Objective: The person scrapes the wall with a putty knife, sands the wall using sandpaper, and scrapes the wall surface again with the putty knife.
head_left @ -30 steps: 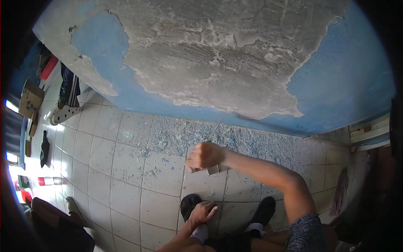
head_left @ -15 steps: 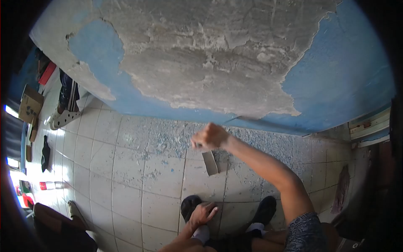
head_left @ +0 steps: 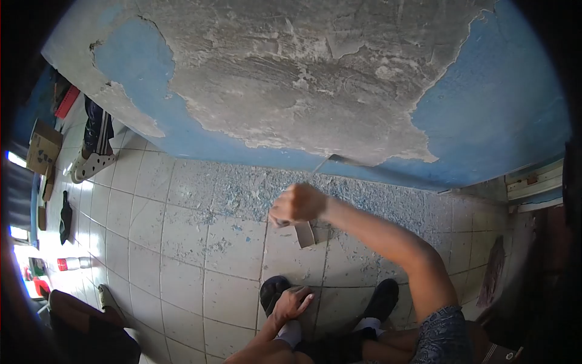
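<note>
My right hand (head_left: 298,204) is closed around a scraper (head_left: 320,165) with a thin metal shaft; its handle is hidden in my fist. The scraper's tip is at the lower border of the bare grey patch (head_left: 291,97) on the blue wall (head_left: 485,109); whether it touches is hard to tell. My left hand (head_left: 293,303) rests over my left ankle and dark shoe (head_left: 274,290), fingers loosely extended, holding nothing. Beneath my right hand, a small rectangular cardboard-like piece (head_left: 306,235) lies on the floor, partly hidden.
Paint flakes (head_left: 242,191) cover the floor tiles (head_left: 188,285) along the wall. At left stands another person's foot in a pale clog (head_left: 92,165), near a cardboard box (head_left: 43,147). A bottle with a red label (head_left: 71,263) lies in bright light. Another person's leg (head_left: 79,315) is at lower left.
My right hand has moved slightly down and left, toward me. The scraper's tip has shifted left and up along the wall. My left hand stays on the ankle.
</note>
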Demonstrator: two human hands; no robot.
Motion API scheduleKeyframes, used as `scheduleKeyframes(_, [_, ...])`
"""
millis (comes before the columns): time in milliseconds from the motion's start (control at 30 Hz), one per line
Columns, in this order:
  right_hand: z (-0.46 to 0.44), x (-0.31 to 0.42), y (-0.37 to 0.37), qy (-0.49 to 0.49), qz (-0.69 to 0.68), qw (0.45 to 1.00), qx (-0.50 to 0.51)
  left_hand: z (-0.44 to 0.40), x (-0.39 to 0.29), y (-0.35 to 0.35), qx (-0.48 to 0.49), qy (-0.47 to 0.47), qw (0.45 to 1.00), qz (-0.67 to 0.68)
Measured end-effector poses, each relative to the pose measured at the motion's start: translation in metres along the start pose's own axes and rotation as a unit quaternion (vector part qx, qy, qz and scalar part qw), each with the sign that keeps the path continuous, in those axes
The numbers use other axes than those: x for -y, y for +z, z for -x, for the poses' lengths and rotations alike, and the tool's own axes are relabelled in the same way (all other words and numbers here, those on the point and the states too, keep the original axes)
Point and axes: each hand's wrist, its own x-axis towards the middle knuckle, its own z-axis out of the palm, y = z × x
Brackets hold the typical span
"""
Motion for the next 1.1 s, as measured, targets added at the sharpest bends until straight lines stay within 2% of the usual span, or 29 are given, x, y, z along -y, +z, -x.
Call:
scheduleKeyframes(33, [0.005, -0.003, 0.022, -0.02, -0.003, 1.0, 0.008, 0.003, -0.002, 0.004, -0.009, 0.011, 1.0, -0.002])
scheduleKeyframes(100, [-0.015, 0.016, 0.014, -0.037, -0.011, 0.999, -0.02, 0.0, 0.01, 0.006, -0.027, 0.044, 0.999, 0.001])
scheduleKeyframes(133, [-0.026, 0.035, 0.005, -0.044, -0.027, 0.998, -0.032, 0.003, 0.008, 0.006, -0.014, 0.028, 0.999, 0.006])
scheduleKeyframes(167, [-0.041, 0.055, -0.018, -0.061, 0.071, 0.996, -0.014, -0.001, 0.005, 0.003, -0.004, 0.013, 1.0, 0.01])
scheduleKeyframes(267, [-0.006, -0.002, 0.004, 0.009, -0.063, 0.997, -0.032, 0.0, -0.003, -0.002, 0.016, 0.002, 1.0, 0.014])
scheduleKeyframes(300, [-0.005, 0.001, 0.013, 0.037, -0.049, 0.998, 0.012, 0.003, 0.001, 0.003, 0.011, 0.014, 1.0, 0.002])
scheduleKeyframes(400, [-0.025, 0.03, 0.004, -0.018, 0.001, 1.0, -0.019, 0.004, 0.012, 0.006, -0.012, 0.03, 0.999, 0.009])
scheduleKeyframes(433, [-0.039, 0.048, -0.013, -0.041, 0.063, 0.997, -0.026, -0.001, 0.009, 0.002, -0.012, 0.021, 1.0, 0.013])
scheduleKeyframes(533, [-0.011, 0.0, 0.004, -0.052, -0.029, 0.985, -0.159, 0.0, 0.002, -0.001, 0.001, 0.019, 1.0, 0.013])
scheduleKeyframes(567, [0.017, -0.023, -0.006, 0.075, -0.032, 0.995, -0.064, 0.004, 0.003, 0.004, -0.007, 0.023, 1.0, 0.006])
scheduleKeyframes(600, [0.019, -0.024, -0.015, 0.078, 0.049, 0.996, -0.021, 0.002, 0.005, 0.0, -0.013, 0.031, 0.999, -0.005])
scheduleKeyframes(667, [0.007, 0.013, -0.017, 0.018, -0.015, 0.997, -0.067, -0.008, 0.014, -0.007, -0.002, 0.021, 1.0, -0.006])
scheduleKeyframes(767, [-0.027, 0.065, -0.04, -0.102, 0.087, 0.988, -0.074, 0.0, 0.003, -0.002, 0.02, 0.008, 1.0, 0.002])
scheduleKeyframes(867, [0.007, 0.014, -0.027, -0.041, 0.048, 0.997, -0.039, 0.005, 0.002, 0.003, 0.009, 0.006, 1.0, 0.017])
scheduleKeyframes(900, [-0.001, 0.019, -0.012, -0.028, -0.057, 0.996, -0.067, 0.001, 0.005, 0.001, 0.001, 0.014, 1.0, 0.021])
scheduleKeyframes(1000, [-0.029, 0.055, -0.027, -0.054, 0.007, 0.995, -0.085, 0.002, 0.004, 0.002, -0.022, 0.003, 1.0, 0.014])
scheduleKeyframes(1033, [-0.039, 0.066, -0.038, -0.082, 0.09, 0.988, -0.091, 0.006, 0.002, 0.003, -0.014, -0.007, 1.0, 0.015])
scheduleKeyframes(1100, [-0.008, 0.018, -0.021, -0.009, 0.028, 0.997, -0.07, 0.006, 0.0, -0.001, 0.014, -0.012, 1.0, 0.009])
